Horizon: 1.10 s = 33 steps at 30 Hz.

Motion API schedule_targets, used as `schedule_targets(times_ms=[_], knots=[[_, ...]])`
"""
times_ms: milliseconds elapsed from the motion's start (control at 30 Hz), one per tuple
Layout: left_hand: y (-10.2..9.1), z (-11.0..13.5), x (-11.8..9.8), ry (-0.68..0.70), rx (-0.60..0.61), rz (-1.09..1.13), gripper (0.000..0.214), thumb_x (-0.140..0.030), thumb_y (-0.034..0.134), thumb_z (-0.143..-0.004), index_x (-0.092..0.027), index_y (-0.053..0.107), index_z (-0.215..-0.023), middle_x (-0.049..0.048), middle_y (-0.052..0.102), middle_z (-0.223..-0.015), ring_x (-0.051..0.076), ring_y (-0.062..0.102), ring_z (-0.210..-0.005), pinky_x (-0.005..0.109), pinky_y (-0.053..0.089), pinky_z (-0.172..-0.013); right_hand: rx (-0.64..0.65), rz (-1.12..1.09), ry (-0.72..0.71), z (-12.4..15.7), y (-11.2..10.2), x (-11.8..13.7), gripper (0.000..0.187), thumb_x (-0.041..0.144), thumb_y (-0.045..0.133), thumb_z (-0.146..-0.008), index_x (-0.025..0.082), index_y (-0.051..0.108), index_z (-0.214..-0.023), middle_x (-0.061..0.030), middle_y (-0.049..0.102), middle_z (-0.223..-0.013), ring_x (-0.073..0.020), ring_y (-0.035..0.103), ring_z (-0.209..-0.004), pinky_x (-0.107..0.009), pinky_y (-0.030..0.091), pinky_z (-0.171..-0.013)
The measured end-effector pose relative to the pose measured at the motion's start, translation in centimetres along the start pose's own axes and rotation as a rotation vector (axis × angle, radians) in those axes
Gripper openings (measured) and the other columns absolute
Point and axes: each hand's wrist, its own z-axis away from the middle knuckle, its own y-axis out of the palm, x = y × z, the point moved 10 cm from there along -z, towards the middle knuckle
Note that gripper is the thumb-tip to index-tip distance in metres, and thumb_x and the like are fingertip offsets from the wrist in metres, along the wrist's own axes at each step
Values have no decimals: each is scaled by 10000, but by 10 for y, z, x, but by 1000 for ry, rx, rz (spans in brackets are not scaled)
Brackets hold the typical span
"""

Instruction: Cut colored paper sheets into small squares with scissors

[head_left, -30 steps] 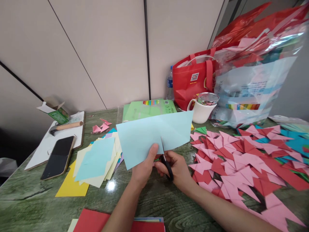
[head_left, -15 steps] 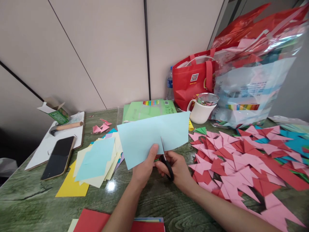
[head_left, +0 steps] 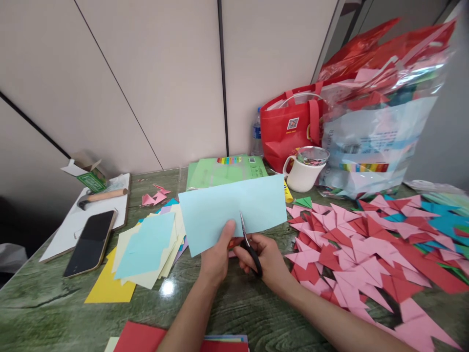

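My left hand (head_left: 216, 252) pinches a light blue sheet of paper (head_left: 208, 210) near its lower edge, thumb on the front. In my right hand (head_left: 267, 256) is a pair of scissors (head_left: 252, 256) with black handles. Their blades lie against the lower middle of the sheet and point up and slightly left. Part of the lower blade is hidden behind the paper. A bit of red shows between the two hands. Left of the sheet lies a loose stack of pastel paper (head_left: 146, 247), light blue on top.
Folded pink and red paper pieces (head_left: 355, 259) cover the right side. Behind stand a white mug (head_left: 304, 173), a red bag (head_left: 287, 124), a clear plastic bag (head_left: 381, 132) and green packs (head_left: 227, 171). A phone (head_left: 90, 242) and hammer (head_left: 104, 197) lie left. Red paper (head_left: 141, 337) lies in front.
The scissors have shifted slightly left along the sheet, and their blades look nearly closed against it. My left hand still holds the paper. The camera view has moved a little.
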Motion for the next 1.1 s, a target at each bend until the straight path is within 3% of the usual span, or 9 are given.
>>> schedule_targets(times_ms=[100,233,333,433,533,633,867,1100], knots=[[10,-1,-10,21,73,98,335,-358,638,-625,-78,622,-809,94,666,-681,204,630,-596,270,487,-485,76,22,-60,-1,7,2,250,340,648,-665,150,561,-802,28,549,-570,-94,496,-480,-204,411,-452],[-2,-3,-43,255,-6,243,281,-202,640,-637,-150,614,-912,41,678,-801,181,630,-756,317,507,-689,62,165,-191,3,7,11,225,247,659,-660,166,550,-840,29,542,-620,-102,493,-555,-215,405,-540],[-11,-6,-54,319,-38,257,334,-169,647,-622,-171,604,-954,19,677,-778,183,628,-745,373,504,-722,-89,230,-295,5,-7,24,222,228,646,-672,183,531,-856,23,548,-648,-113,505,-591,-229,412,-591],[-18,-8,-61,347,-54,206,362,-186,650,-618,-162,600,-976,31,677,-776,188,630,-663,400,509,-687,-314,147,-356,7,-35,36,221,272,608,-711,198,500,-889,2,556,-723,-133,535,-675,-254,431,-654],[-19,-9,-63,356,-47,135,408,-183,660,-605,-184,589,-1007,16,675,-778,169,620,-614,333,515,-591,-481,46,-363,6,-61,41,258,327,572,-740,196,486,-945,-34,581,-834,-159,553,-789,-285,435,-725],[-20,-11,-57,314,-53,42,500,-174,691,-566,-203,569,-1050,11,676,-809,164,620,-674,258,496,-537,-621,-4,-302,3,-83,36,298,380,566,-737,184,510,-955,-42,575,-866,-157,534,-770,-271,432,-674],[-31,-16,-49,270,-144,13,496,-240,685,-615,-229,542,-1090,62,586,-1119,194,579,-933,292,512,-691,-584,-231,-225,-6,-88,17,394,317,716,-585,170,536,-902,-18,595,-801,-120,499,-631,-227,404,-554],[-33,-20,-46,274,-153,156,475,-225,666,-647,-240,529,-1101,57,559,-1162,195,541,-1016,304,502,-763,-642,-202,-253,-1,-92,20,386,314,729,-566,181,530,-869,25,578,-686,-100,473,-568,-199,366,-500]])
